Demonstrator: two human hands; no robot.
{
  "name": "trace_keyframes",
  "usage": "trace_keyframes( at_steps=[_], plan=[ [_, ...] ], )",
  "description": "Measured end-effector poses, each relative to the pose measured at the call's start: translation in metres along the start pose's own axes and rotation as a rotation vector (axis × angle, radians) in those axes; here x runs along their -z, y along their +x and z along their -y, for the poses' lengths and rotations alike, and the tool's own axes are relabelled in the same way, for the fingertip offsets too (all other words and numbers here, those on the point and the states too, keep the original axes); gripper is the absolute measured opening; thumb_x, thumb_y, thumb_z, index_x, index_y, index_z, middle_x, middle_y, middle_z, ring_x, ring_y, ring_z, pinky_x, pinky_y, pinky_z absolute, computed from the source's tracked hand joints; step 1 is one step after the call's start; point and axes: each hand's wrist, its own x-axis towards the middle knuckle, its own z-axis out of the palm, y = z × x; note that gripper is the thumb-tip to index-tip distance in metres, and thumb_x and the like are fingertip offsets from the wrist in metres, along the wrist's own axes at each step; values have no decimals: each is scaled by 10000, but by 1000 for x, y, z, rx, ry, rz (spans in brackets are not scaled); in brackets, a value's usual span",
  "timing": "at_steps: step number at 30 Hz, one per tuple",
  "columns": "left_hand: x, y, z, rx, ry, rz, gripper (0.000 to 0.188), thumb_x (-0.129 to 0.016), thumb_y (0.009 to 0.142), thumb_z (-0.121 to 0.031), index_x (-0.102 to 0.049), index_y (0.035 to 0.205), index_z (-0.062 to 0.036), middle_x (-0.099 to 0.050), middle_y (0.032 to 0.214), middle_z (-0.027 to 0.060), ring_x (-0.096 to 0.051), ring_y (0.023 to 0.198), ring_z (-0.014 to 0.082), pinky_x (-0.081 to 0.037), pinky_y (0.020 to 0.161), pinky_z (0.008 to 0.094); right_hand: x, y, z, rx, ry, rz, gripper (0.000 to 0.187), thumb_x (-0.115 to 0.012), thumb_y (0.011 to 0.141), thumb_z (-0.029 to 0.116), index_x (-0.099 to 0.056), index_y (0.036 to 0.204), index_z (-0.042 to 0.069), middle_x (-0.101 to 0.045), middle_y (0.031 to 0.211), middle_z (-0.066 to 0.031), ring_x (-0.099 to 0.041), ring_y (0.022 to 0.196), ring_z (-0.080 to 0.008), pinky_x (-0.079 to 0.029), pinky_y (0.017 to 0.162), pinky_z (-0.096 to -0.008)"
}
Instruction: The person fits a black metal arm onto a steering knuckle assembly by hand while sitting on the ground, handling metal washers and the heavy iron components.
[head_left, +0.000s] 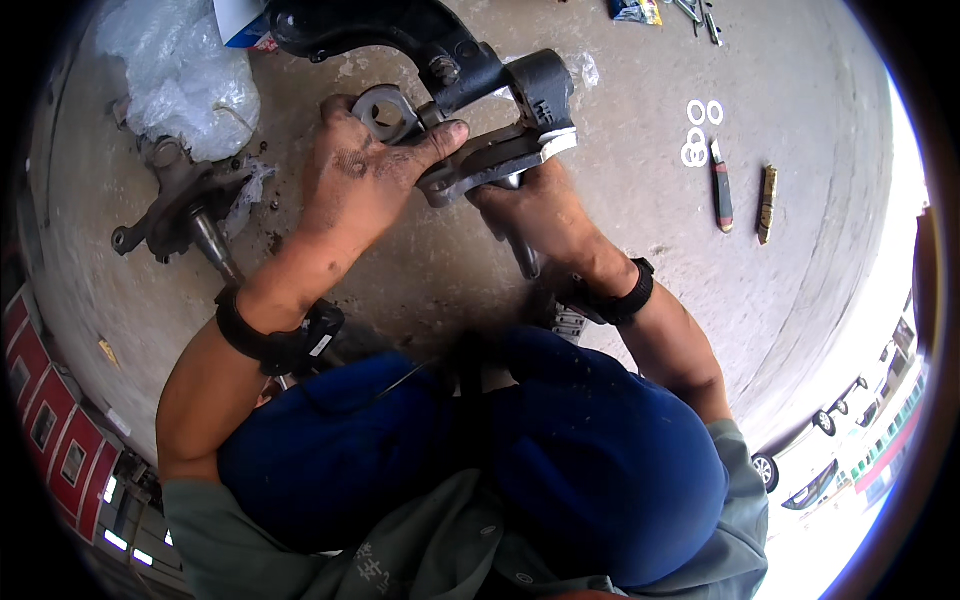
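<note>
A grey metal steering knuckle (pixel 475 168) is up against the end of a black axle beam (pixel 543 88). My left hand (pixel 355 170) is closed on its left side, beside an arm with a round hole, with the thumb stretched over the top. From underneath, my right hand (pixel 540 212) grips it near the spindle, which slants down toward my knees. A white edge, perhaps a ring, shows between the knuckle and the beam's end. The fingers of both hands are partly hidden by the metal.
At left on the concrete lies another steering knuckle (pixel 185 205), below crumpled clear plastic (pixel 185 80) and a white-and-blue box (pixel 238 22). White rings (pixel 697 140), a red-and-black-handled knife (pixel 722 195) and a brownish stick (pixel 767 205) lie right. Bolts (pixel 712 22) are farther back.
</note>
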Motion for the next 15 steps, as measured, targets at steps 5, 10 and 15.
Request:
trace_keyframes(
  at_steps=[5, 10, 15],
  plan=[
    [4, 2, -10, -151, 24, -46, 479, -847, 852, -315, -616, 1058, 51, -739, 935, 115, -705, 832, 177, -550, 777, 299, -6, -1, 12, -7, -74, -71, 199, -709, 864, 106, -690, 1041, 19, -695, 778, -84, -684, 693, -157, -560, 616, -318],
    [5, -3, -10, 79, -248, -15, 573, -875, 824, -315, -561, 1090, 84, -728, 948, 149, -708, 867, 191, -565, 789, 296, -9, -11, 27, -190, 2, -55, 199, -724, 860, 129, -659, 964, -28, -677, 705, -82, -662, 602, -146, -542, 553, -307],
    [11, 10, -1, 174, -313, 57, 675, -897, 797, -345, -512, 1109, 114, -716, 943, 189, -710, 856, 201, -570, 737, 284, -5, -12, 35, -209, 44, -25, 187, -716, 883, 141, -653, 887, -35, -639, 632, -62, -645, 563, -131, -523, 505, -291]
  ],
)
